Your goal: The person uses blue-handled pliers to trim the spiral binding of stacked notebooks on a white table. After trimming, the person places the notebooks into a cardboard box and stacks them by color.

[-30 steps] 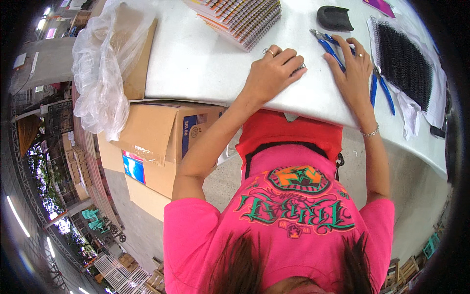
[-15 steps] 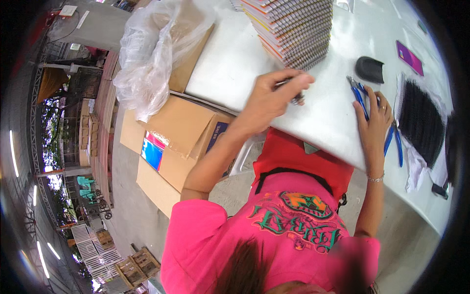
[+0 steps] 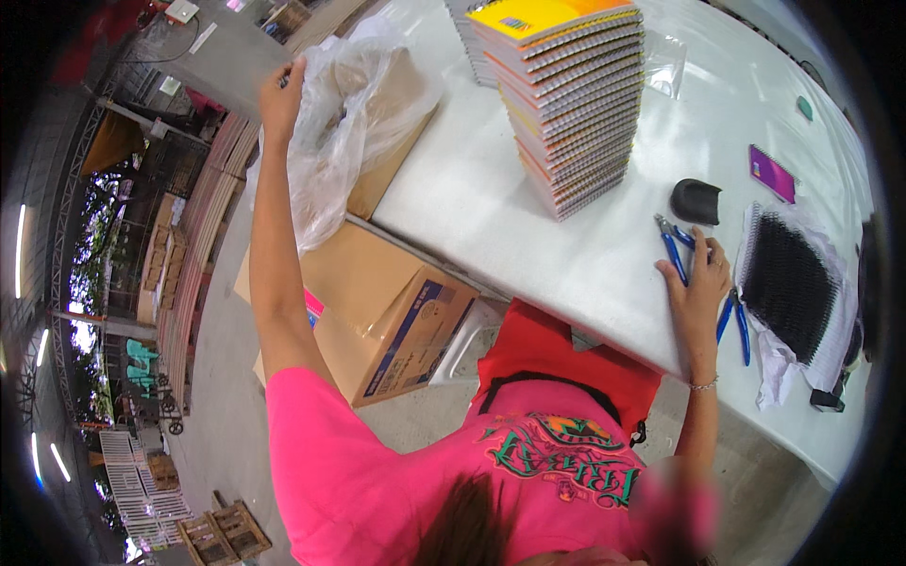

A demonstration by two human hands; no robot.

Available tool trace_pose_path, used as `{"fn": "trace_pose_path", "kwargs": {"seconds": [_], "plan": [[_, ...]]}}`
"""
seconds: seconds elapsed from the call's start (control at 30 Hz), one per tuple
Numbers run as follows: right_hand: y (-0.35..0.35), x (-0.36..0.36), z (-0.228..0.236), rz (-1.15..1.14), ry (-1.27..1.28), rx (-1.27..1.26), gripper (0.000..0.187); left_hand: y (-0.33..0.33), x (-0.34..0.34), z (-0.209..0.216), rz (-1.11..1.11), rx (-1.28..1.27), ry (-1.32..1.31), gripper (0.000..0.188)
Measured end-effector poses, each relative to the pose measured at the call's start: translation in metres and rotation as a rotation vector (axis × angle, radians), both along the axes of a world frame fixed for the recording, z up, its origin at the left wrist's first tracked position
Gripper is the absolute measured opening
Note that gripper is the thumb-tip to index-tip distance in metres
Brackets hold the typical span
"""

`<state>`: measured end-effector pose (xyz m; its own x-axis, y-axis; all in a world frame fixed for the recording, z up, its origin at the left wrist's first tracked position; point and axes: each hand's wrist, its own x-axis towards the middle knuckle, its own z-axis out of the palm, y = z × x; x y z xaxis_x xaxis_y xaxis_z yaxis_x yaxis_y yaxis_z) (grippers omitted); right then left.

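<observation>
My left hand (image 3: pixel 282 94) is stretched out far to the left, its fingers closed on the top edge of a clear plastic bag (image 3: pixel 351 132) that lines a brown carton (image 3: pixel 392 174) beside the table. My right hand (image 3: pixel 696 283) lies flat on the white table (image 3: pixel 491 208), fingers spread over a pair of blue-handled pliers (image 3: pixel 673 250). A second pair of blue handles (image 3: pixel 736 325) shows just right of that hand. A tall stack of spiral notebooks (image 3: pixel 571 113) stands on the table between my two hands.
A bundle of black binding coils (image 3: pixel 791 283) lies on white paper at the right, with a black curved object (image 3: pixel 696 201) and a purple card (image 3: pixel 772 174) behind it. A closed cardboard box (image 3: pixel 377 311) stands on the floor under the table's edge.
My left hand left the table near the notebook stack, swung out to the left and took hold of the plastic bag. The right hand stayed on the pliers.
</observation>
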<state>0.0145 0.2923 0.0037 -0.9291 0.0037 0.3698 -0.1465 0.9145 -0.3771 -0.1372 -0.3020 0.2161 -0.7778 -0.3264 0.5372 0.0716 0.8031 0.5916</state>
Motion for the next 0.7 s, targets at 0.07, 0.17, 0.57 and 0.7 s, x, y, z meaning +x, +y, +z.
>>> {"fn": "trace_pose_path", "kwargs": {"seconds": [0.07,0.17,0.57,0.7], "plan": [[0.000,-0.003,-0.001,0.015,-0.008,0.032,0.062,-0.039,-0.012,-0.010,0.055,-0.295,-0.075,0.055],[0.003,-0.007,0.000,0.011,-0.012,0.062,0.050,-0.050,-0.027,-0.012,0.322,-0.494,-0.248,0.064],[-0.077,-0.027,0.133,0.358,0.247,-0.802,0.047,0.232,0.021,0.033,-0.630,-0.065,0.507,0.041],[-0.111,-0.031,0.158,0.382,0.586,-0.542,0.055,0.277,0.038,0.001,-0.751,0.102,0.590,0.039]]}}
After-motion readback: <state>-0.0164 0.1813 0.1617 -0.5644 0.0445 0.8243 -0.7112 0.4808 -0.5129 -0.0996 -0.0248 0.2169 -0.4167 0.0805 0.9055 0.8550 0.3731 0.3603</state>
